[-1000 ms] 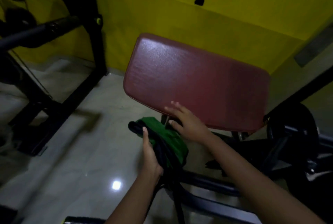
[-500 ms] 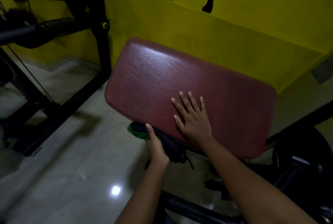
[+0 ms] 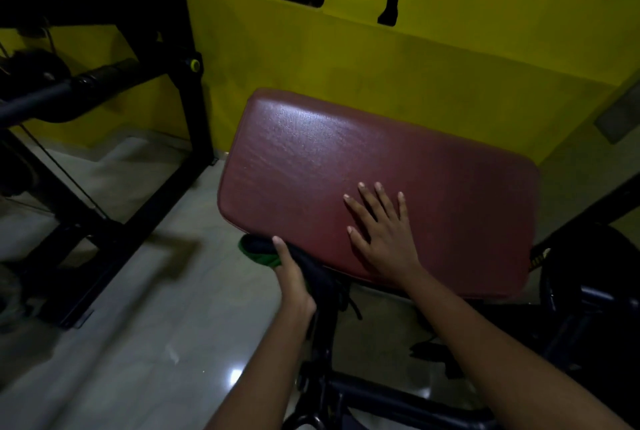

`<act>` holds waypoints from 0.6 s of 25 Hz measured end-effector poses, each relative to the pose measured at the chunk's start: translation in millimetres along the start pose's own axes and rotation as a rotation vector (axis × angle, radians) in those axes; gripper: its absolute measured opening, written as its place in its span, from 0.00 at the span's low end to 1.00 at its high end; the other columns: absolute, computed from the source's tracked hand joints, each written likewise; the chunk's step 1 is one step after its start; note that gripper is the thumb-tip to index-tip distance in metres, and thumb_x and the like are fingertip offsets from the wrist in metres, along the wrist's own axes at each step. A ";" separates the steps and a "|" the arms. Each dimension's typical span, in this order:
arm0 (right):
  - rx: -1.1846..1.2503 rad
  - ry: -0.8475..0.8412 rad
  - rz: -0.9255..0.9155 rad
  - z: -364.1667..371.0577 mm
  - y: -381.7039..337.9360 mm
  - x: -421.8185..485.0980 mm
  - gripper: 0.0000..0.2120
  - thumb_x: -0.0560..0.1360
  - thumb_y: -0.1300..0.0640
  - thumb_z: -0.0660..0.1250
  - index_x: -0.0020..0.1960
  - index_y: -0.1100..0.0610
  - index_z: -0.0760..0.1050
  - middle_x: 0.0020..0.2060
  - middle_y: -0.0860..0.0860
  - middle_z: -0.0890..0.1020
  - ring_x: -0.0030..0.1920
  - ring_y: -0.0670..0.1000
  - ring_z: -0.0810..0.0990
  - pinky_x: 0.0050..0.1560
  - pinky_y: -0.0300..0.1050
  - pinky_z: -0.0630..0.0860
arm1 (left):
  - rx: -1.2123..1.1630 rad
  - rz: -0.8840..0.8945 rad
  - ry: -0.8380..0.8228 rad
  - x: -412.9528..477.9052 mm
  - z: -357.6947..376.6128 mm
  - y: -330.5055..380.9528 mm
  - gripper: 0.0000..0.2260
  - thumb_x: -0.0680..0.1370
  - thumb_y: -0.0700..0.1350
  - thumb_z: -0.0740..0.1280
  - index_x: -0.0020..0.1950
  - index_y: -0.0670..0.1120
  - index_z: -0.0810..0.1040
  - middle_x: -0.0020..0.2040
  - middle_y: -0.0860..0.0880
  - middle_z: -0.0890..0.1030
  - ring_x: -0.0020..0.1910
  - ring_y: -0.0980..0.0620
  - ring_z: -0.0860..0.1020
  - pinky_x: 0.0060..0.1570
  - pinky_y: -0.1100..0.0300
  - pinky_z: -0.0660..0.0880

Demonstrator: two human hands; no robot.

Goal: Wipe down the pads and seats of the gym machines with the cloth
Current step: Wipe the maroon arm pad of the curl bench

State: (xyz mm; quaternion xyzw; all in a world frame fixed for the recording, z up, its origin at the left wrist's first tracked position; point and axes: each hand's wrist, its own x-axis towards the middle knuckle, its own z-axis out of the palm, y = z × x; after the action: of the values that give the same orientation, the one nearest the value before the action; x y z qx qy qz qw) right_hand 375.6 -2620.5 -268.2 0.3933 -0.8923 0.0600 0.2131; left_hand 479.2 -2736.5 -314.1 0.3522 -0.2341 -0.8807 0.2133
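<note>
A dark red padded seat (image 3: 346, 170) tilts toward me in the middle of the head view, mounted on a black frame. My right hand (image 3: 384, 232) lies flat on its near half, fingers spread. My left hand (image 3: 292, 277) is closed around a dark green cloth (image 3: 258, 253), bunched just under the pad's near left edge. Part of the cloth is hidden behind the hand and the pad.
A black machine frame (image 3: 194, 90) with a padded bar (image 3: 69, 90) stands at the left. The yellow wall (image 3: 346, 66) runs close behind the pad. Black frame tubes (image 3: 381, 395) and a weight plate (image 3: 595, 277) sit below and to the right. Pale glossy floor (image 3: 138, 343) lies at lower left.
My right hand moved from the pad's near edge up onto its surface and spread flat. My left hand with the cloth rose to the pad's lower edge.
</note>
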 end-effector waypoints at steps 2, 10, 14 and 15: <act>0.113 0.019 0.122 -1.4 -25.2 11.0 0.26 0.76 0.42 0.51 0.73 0.46 0.60 0.74 0.50 0.63 0.75 0.51 0.53 0.72 0.59 0.42 | 0.072 0.044 0.054 14.9 -5.9 36.3 0.40 0.68 0.72 0.61 0.71 0.47 0.66 0.67 0.48 0.74 0.63 0.46 0.75 0.66 0.48 0.70; 0.065 0.091 0.322 25.4 -114.6 129.6 0.28 0.78 0.41 0.47 0.75 0.49 0.57 0.75 0.53 0.58 0.75 0.56 0.54 0.72 0.63 0.43 | 0.601 0.183 -0.196 85.8 -30.2 167.0 0.27 0.73 0.62 0.64 0.64 0.45 0.74 0.55 0.46 0.81 0.52 0.49 0.80 0.52 0.57 0.76; -0.066 0.151 0.358 38.5 -117.1 129.7 0.27 0.78 0.42 0.49 0.75 0.49 0.55 0.75 0.52 0.58 0.75 0.54 0.53 0.72 0.64 0.47 | 0.858 0.194 -0.342 117.2 6.9 201.0 0.24 0.75 0.62 0.62 0.64 0.48 0.74 0.55 0.48 0.81 0.51 0.51 0.80 0.53 0.55 0.77; -0.082 0.163 0.361 37.3 -117.3 128.6 0.27 0.78 0.42 0.49 0.75 0.49 0.56 0.75 0.52 0.58 0.75 0.54 0.53 0.72 0.64 0.47 | 0.876 0.189 -0.388 125.2 19.9 207.1 0.27 0.74 0.64 0.62 0.66 0.49 0.73 0.57 0.48 0.81 0.54 0.49 0.80 0.57 0.51 0.76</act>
State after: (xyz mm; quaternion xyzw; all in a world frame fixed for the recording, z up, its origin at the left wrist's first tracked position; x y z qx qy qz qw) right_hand 371.3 -2797.9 -254.0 0.2117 -0.9298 0.0924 0.2864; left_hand 425.7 -2964.5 -250.0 0.2155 -0.6490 -0.7256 0.0766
